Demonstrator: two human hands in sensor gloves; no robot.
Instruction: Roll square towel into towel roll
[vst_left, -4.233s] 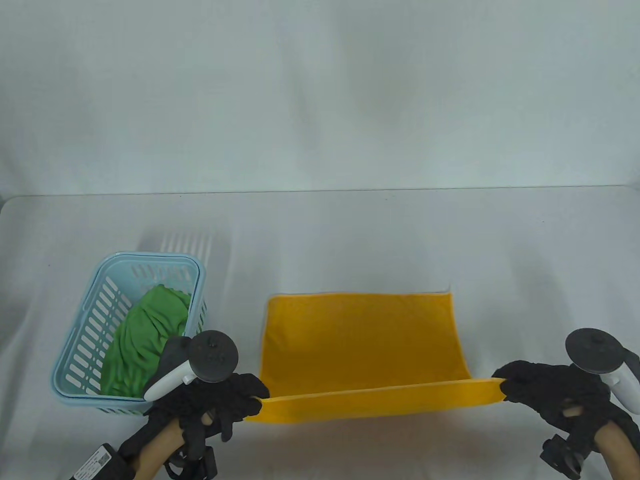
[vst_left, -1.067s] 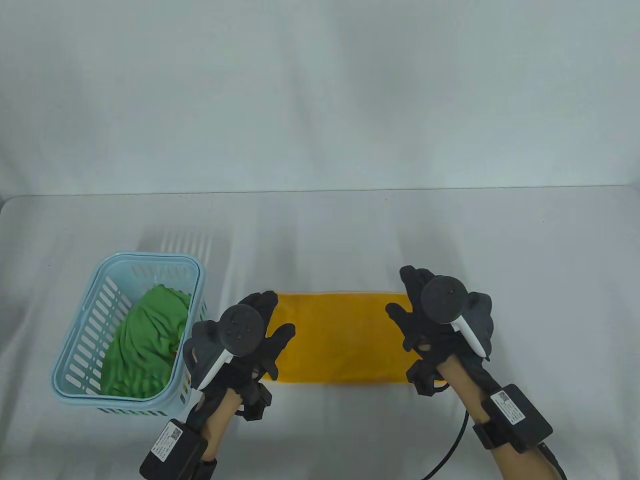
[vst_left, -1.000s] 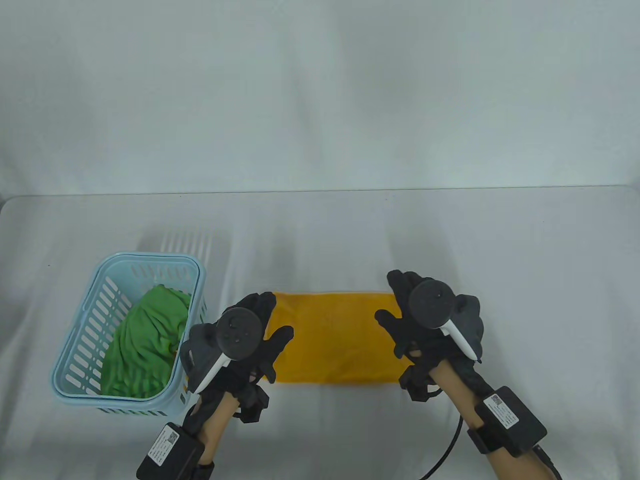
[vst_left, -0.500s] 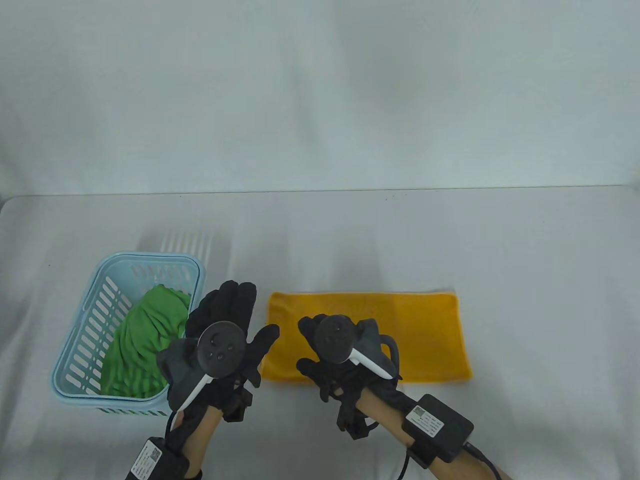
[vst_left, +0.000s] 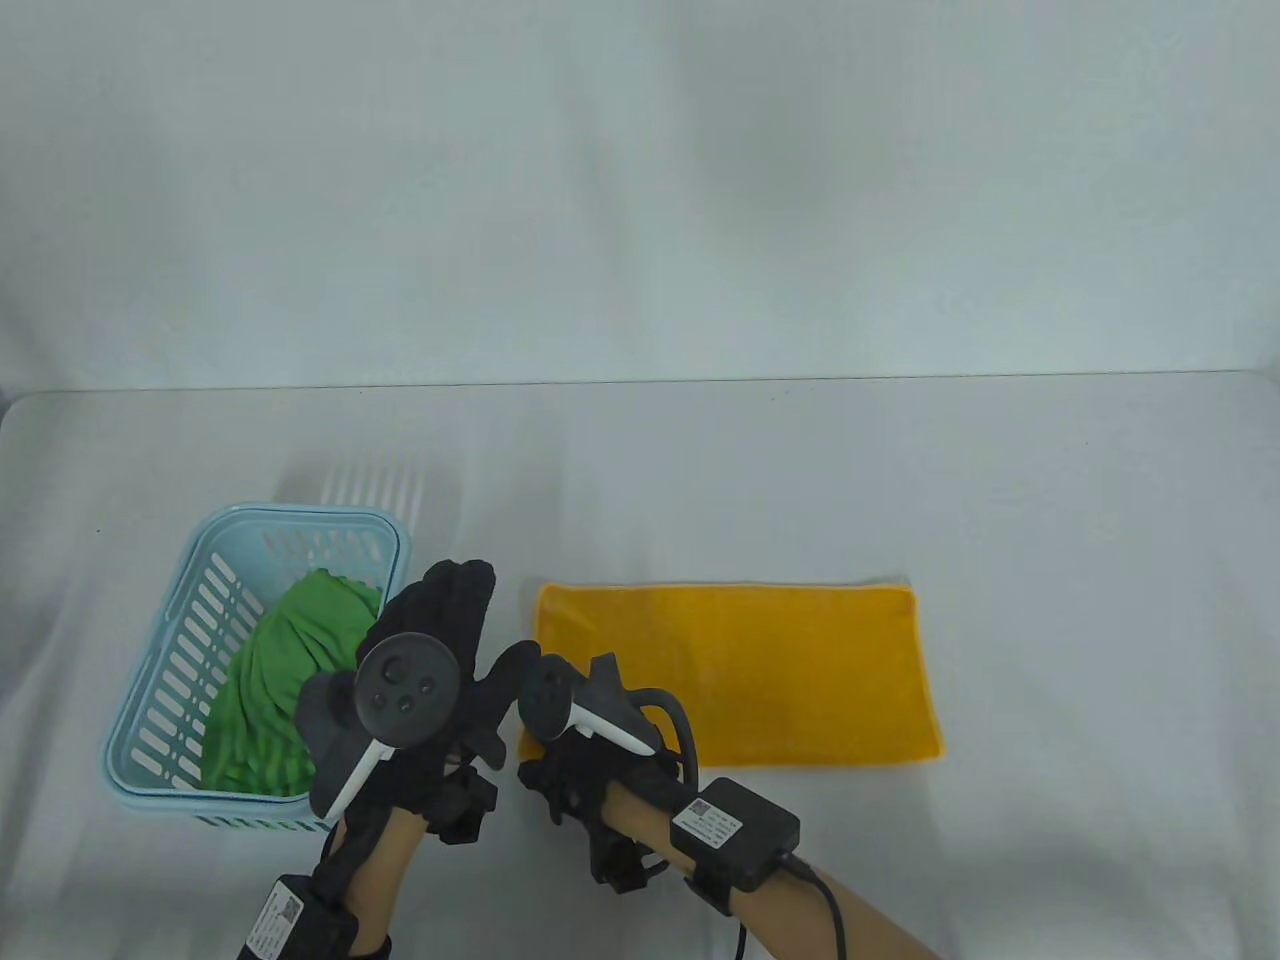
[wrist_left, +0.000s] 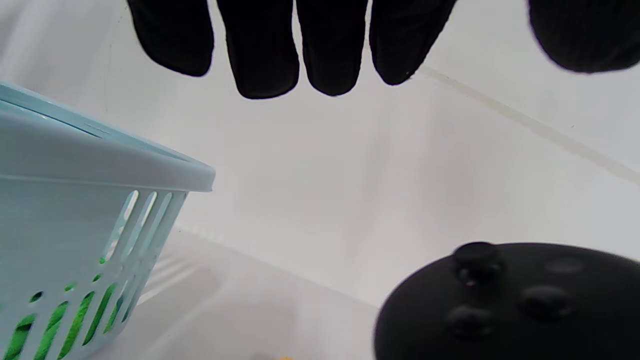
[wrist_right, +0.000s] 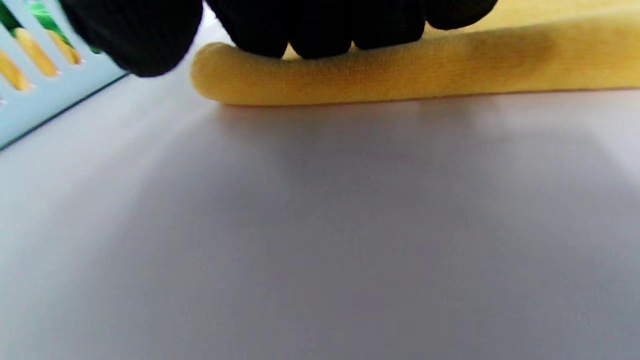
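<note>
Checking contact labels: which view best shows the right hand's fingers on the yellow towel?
Right wrist view: the fingertips rest on the yellow towel at its folded edge. In the table view the tracker hides the right hand where it meets the towel. The left wrist view shows only a yellow speck.

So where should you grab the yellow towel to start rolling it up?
Probably the towel's short left end, coming from the left. It lies folded flat as a long strip, so rolling rightward suits it. The right hand's fingers already rest on that near-left corner.
</note>
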